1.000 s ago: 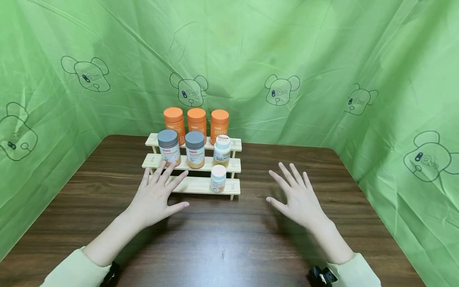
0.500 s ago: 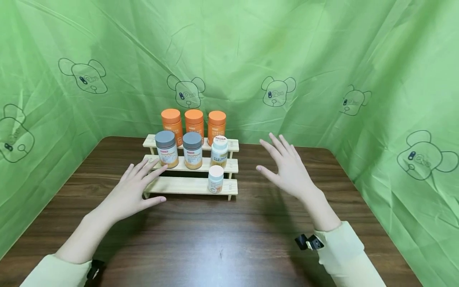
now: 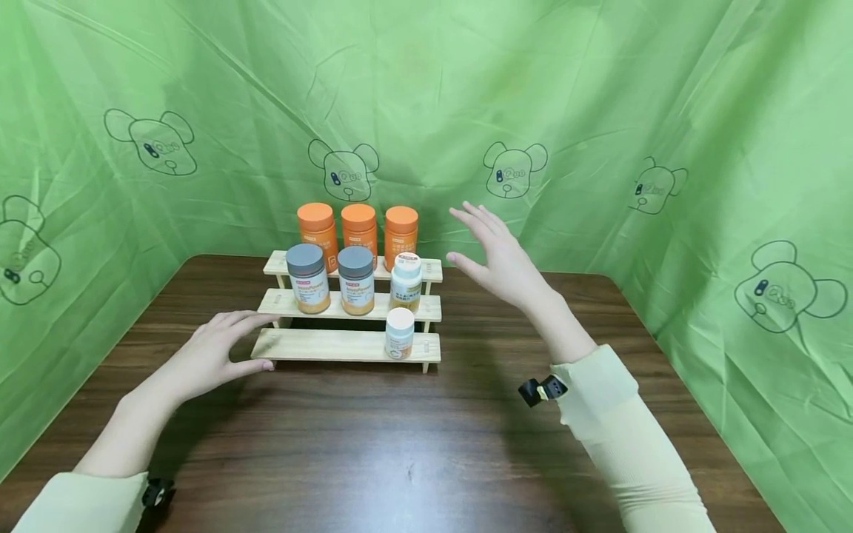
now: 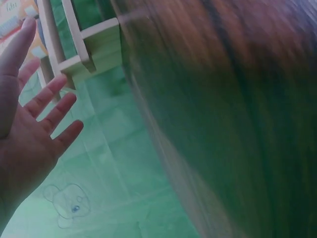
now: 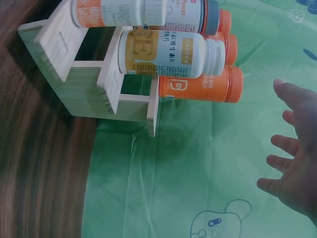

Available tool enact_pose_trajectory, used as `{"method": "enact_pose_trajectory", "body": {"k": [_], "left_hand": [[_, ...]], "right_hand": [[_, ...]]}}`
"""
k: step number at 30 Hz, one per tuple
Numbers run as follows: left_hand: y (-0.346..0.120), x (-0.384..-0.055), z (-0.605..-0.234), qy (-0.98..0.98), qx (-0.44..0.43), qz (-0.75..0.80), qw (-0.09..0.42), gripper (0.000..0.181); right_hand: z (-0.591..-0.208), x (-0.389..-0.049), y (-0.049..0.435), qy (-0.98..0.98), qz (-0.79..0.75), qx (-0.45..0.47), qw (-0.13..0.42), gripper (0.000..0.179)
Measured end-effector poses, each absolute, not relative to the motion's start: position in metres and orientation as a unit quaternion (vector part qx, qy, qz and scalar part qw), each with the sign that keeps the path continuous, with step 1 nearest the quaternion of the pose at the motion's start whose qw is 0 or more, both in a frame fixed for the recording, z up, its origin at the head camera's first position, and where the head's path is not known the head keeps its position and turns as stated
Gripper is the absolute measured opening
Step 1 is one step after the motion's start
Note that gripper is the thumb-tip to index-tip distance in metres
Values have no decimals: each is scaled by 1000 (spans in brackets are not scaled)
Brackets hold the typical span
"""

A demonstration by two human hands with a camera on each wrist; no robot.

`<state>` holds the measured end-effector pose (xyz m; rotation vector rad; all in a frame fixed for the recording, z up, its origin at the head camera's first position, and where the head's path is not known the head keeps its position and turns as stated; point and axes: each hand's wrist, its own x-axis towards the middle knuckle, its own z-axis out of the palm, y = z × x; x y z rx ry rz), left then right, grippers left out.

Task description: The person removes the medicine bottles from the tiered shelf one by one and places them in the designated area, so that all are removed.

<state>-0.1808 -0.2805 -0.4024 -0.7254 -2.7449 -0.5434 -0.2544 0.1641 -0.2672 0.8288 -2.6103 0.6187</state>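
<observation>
Looking at a three-tier wooden rack (image 3: 313, 346), set between both hands and not budged in the last second. Now seeing the left hand (image 3: 208, 357) out at its left end and the right hand (image 3: 504, 260) higher and closer in off its right end, both open with fingers extended, gripping nothing; can't tell about contact on the left. Also seeing three orange bottles (image 3: 400, 243), two gray-lidded jars (image 3: 310, 287), a vitamin C/E bottle (image 5: 163, 53) and a small white-capped bottle (image 3: 399, 337), upright between the hands, unmoved. Probably just positioning around the rack, no handling yet.
</observation>
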Motion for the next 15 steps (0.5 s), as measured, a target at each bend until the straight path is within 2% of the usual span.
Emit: {"method": "enact_pose_trajectory", "body": {"k": [8, 15], "left_hand": [[-297, -189, -414, -930, -235, -280, 45, 65], [-301, -201, -418, -925, -231, -303, -13, 64]], "right_hand": [[-266, -280, 138, -910, 243, 301, 148, 65], [-269, -296, 114, -902, 291, 294, 124, 63]]}}
